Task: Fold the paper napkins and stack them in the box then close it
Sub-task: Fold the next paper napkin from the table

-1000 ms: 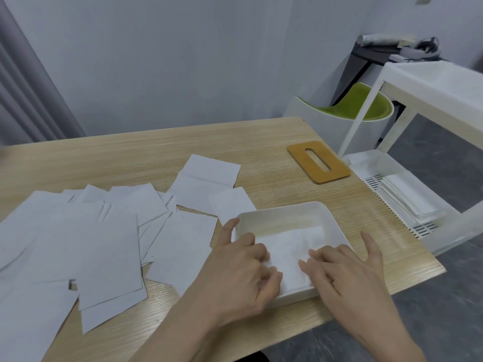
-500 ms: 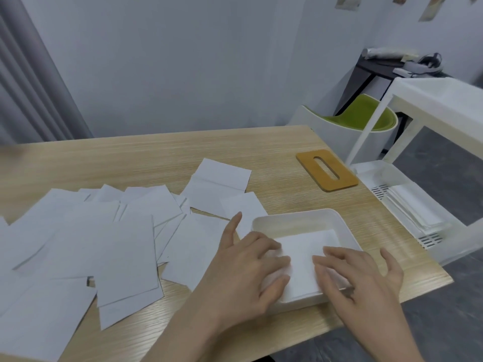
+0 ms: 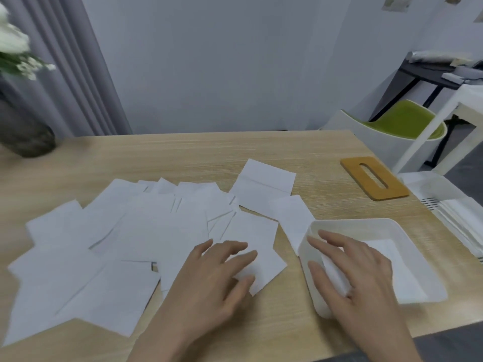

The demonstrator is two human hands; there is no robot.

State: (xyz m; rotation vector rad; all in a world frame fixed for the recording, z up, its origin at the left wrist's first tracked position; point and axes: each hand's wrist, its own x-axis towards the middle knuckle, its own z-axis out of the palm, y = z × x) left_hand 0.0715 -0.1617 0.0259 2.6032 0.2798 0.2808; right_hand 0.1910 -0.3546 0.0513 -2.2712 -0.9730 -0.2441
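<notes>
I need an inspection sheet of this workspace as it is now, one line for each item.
Surface: wooden table, mostly covered at left.
Job's things: loose napkins spread out; white box open, folded napkin inside; wooden lid lying apart.
Clutter: dark vase at far left.
Hands: left hand flat on a napkin; right hand over the box's near wall.
Cables: nothing seen.
Surroundings: green chair, white rack, grey curtain.

Left hand (image 3: 222, 278) flat, fingers spread; right hand (image 3: 358, 270) likewise.
</notes>
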